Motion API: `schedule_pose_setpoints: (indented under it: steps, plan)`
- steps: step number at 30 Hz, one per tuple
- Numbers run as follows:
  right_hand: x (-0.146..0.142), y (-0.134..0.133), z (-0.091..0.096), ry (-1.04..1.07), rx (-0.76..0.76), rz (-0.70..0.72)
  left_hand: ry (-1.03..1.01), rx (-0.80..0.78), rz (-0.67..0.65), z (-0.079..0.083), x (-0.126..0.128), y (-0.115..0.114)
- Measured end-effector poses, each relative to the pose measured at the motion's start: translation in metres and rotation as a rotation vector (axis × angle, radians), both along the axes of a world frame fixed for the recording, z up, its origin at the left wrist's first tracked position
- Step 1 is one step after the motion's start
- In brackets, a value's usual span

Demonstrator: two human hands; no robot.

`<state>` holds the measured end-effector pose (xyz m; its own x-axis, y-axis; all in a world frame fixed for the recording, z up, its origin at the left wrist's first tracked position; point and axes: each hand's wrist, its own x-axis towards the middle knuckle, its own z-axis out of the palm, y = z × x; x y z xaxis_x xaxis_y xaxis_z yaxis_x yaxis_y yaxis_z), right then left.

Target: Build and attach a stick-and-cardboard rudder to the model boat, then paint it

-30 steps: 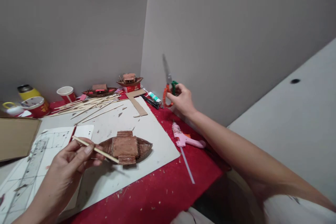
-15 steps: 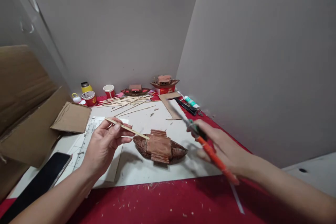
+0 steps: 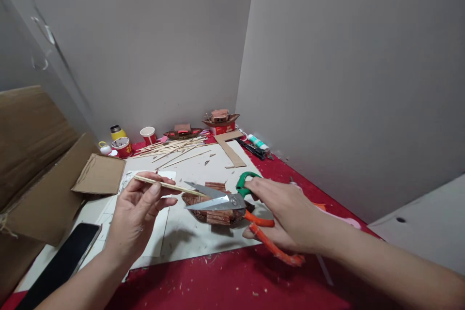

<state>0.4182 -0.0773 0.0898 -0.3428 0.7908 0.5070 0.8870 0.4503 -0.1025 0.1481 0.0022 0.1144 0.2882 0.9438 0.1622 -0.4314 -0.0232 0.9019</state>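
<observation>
My left hand (image 3: 140, 208) pinches a thin wooden stick (image 3: 170, 186) that points right, level over the table. My right hand (image 3: 286, 213) grips scissors (image 3: 232, 201) with orange and green handles. Their blades are spread apart around the stick's right end. Just below the blades lies a brown model boat (image 3: 218, 210) on a white sheet (image 3: 189, 232). The boat is partly hidden by the scissors.
A pile of wooden sticks (image 3: 170, 146), two finished model boats (image 3: 221, 118), red cups (image 3: 148, 134) and a yellow flask (image 3: 116, 132) stand at the back. A cardboard box (image 3: 43, 174) and a black phone (image 3: 61, 261) are at left. Walls close in behind and right.
My right hand brought the scissors from the back wall down to the stick and opened the blades at its end. The view swung left; the left hand kept the stick.
</observation>
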Motion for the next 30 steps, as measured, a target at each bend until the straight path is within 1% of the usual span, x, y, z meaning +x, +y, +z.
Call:
schedule_pose_setpoints:
  steps: [12,18,25,28,30]
  plan:
    - [0.0062,0.0017,-0.0065,-0.070,0.049,-0.040,0.059,0.017,0.084,-0.0032,0.0012,0.0001]
    - [0.0069,0.0021,-0.0065,-0.078,0.065,-0.031,0.094,0.024,0.113,-0.0040,0.0021,0.0003]
    - [0.0076,0.0009,-0.0091,-0.121,0.118,-0.032,0.104,0.029,0.096,-0.0056,0.0023,-0.0021]
    - [0.0067,0.0005,-0.0076,-0.114,0.114,-0.031,0.130,0.017,0.071,-0.0060,0.0032,-0.0031]
    - [0.0066,0.0004,-0.0050,-0.099,0.106,-0.022,0.107,0.012,0.077,-0.0056,0.0032,-0.0023]
